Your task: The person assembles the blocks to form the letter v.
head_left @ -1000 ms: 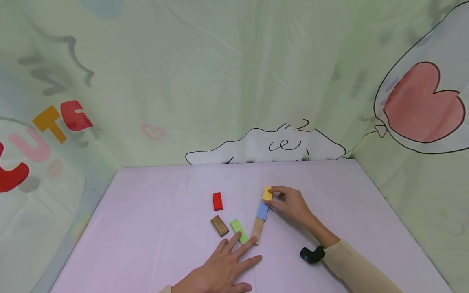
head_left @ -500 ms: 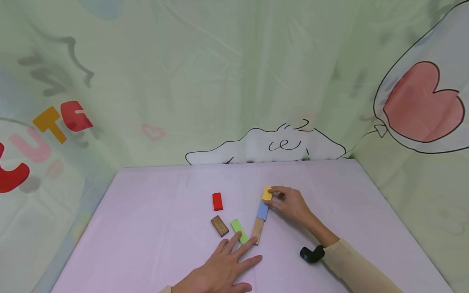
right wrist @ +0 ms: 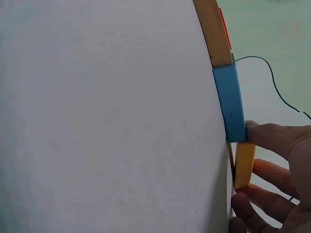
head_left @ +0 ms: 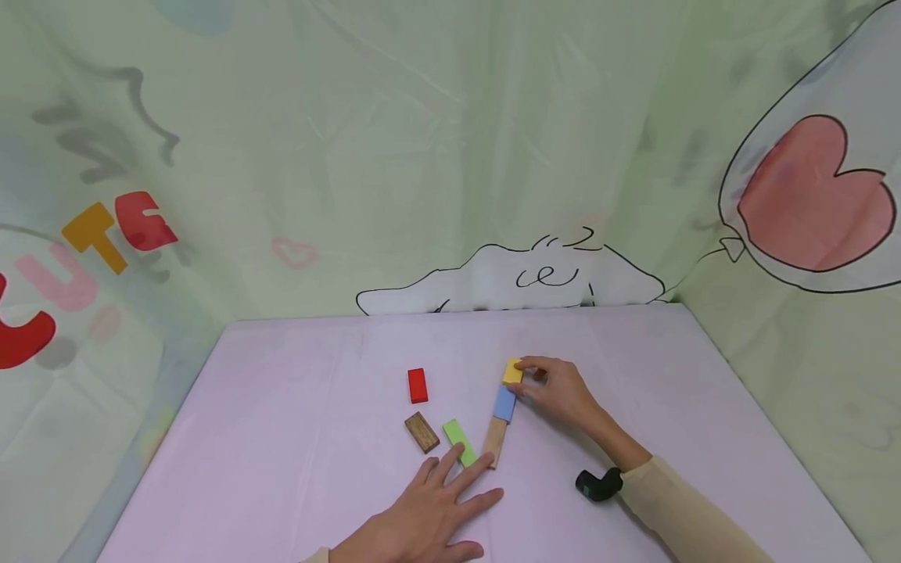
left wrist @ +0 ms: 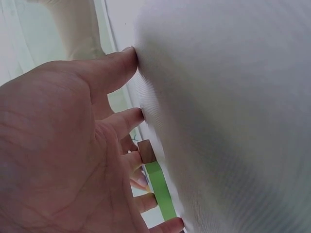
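Three blocks lie end to end in a slanting row: a light wooden block (head_left: 497, 438) nearest, a blue block (head_left: 504, 403) after it, and a yellow block (head_left: 511, 371) farthest. My right hand (head_left: 563, 392) pinches the yellow block between thumb and fingers; in the right wrist view the thumb sits where it meets the blue block (right wrist: 229, 103). My left hand (head_left: 438, 507) lies with fingers spread on the table. One fingertip touches the green block (head_left: 457, 438), another the near end of the wooden block. In the left wrist view, fingers partly cover the green block (left wrist: 163, 193).
A red block (head_left: 418, 385) and a dark brown wooden block (head_left: 422, 432) lie left of the row on the pale table (head_left: 281, 438). A black device (head_left: 598, 485) is at the right wrist. A printed curtain (head_left: 422, 156) stands behind the table.
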{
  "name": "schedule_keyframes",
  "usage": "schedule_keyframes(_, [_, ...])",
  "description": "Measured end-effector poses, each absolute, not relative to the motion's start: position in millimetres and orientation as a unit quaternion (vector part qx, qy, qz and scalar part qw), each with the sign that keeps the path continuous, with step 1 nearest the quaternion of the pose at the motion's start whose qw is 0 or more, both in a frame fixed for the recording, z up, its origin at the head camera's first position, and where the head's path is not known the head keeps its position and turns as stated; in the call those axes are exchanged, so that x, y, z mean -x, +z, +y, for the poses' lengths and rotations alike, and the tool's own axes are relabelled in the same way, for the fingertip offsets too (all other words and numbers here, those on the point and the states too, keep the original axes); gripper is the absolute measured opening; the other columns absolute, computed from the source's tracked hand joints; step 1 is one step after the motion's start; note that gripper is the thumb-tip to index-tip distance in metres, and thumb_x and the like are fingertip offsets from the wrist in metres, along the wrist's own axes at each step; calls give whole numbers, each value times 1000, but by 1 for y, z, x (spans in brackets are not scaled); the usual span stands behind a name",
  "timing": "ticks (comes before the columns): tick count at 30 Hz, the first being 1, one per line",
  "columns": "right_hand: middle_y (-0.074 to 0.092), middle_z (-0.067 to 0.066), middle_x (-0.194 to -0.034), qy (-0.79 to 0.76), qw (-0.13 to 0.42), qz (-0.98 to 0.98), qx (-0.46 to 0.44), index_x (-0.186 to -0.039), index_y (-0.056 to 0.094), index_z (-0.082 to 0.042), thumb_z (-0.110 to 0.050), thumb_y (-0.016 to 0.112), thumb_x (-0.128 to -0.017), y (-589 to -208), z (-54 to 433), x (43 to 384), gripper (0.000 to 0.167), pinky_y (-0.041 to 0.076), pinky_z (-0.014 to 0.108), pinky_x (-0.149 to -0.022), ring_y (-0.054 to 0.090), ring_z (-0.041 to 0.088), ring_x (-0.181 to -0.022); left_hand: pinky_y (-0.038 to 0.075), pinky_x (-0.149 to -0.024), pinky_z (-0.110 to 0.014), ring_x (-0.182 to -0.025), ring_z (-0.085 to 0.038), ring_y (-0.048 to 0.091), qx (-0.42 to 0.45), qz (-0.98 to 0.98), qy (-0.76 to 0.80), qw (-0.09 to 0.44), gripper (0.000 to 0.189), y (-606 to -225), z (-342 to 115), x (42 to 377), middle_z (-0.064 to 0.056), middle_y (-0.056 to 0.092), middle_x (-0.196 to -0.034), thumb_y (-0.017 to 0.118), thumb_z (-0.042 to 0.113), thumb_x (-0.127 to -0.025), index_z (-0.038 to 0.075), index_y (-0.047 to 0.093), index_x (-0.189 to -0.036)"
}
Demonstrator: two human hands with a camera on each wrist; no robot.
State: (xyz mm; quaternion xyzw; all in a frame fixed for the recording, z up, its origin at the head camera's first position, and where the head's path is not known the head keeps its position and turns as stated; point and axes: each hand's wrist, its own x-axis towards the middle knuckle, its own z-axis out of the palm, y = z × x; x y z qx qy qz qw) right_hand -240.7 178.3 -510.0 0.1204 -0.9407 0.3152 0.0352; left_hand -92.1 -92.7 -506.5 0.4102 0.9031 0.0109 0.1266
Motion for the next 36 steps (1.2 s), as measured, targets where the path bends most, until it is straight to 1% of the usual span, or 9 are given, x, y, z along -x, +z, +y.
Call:
schedule_keyframes(4, [76, 16, -131, 322, 43, -937, -130, -111, 81, -9, -23, 85, -90, -511, 180, 242, 26, 57, 40, -84, 71, 26, -99, 38, -121, -59, -164, -38, 18, -406, 904, 19, 133, 70, -507, -93, 93, 7, 7, -181, 44, 72, -103, 47, 26, -166])
schedule_keyframes(6, [76, 16, -131, 325, 45, -935, -133, -109, 81, -9, -22, 84, -90, -512, 180, 242, 24, 56, 38, -83, 71, 25, -98, 38, -122, -59, -164, -38, 18, -404, 905, 20, 134, 70, -507, -93, 92, 7, 7, -181, 44, 72, -103, 47, 26, -166])
schedule_keyframes(14, [76, 16, -131, 324, 48, -935, -133, -110, 81, -9, -22, 85, -90, -514, 181, 242, 25, 57, 39, -83, 71, 26, -99, 40, -120, -60, -164, -38, 19, -406, 905, 17, 125, 70, -508, -93, 92, 7, 8, -181, 44, 72, -102, 47, 27, -166])
schedule_keyframes(19, [76, 17, -131, 323, 50, -936, -134, -110, 80, -9, -21, 85, -90, -514, 180, 241, 24, 56, 39, -83, 70, 26, -98, 39, -121, -60, -164, -38, 18, -404, 905, 17, 129, 70, -508, -93, 92, 7, 7, -181, 45, 72, -103, 47, 27, -166])
schedule_keyframes(27, [74, 18, -134, 326, 46, -934, -135, -111, 80, -8, -20, 84, -91, -513, 178, 239, 24, 55, 41, -85, 70, 27, -100, 39, -121, -57, -164, -38, 20, -409, 904, 12, 125, 70, -507, -93, 92, 7, 8, -181, 43, 73, -103, 47, 27, -166])
schedule_keyframes(36, [74, 19, -133, 316, 51, -936, -145, -110, 80, -5, -19, 83, -91, -511, 177, 237, 25, 55, 41, -85, 70, 28, -98, 39, -120, -60, -165, -38, 18, -406, 904, 20, 131, 70, -508, -93, 92, 7, 6, -181, 44, 72, -103, 47, 27, -166])
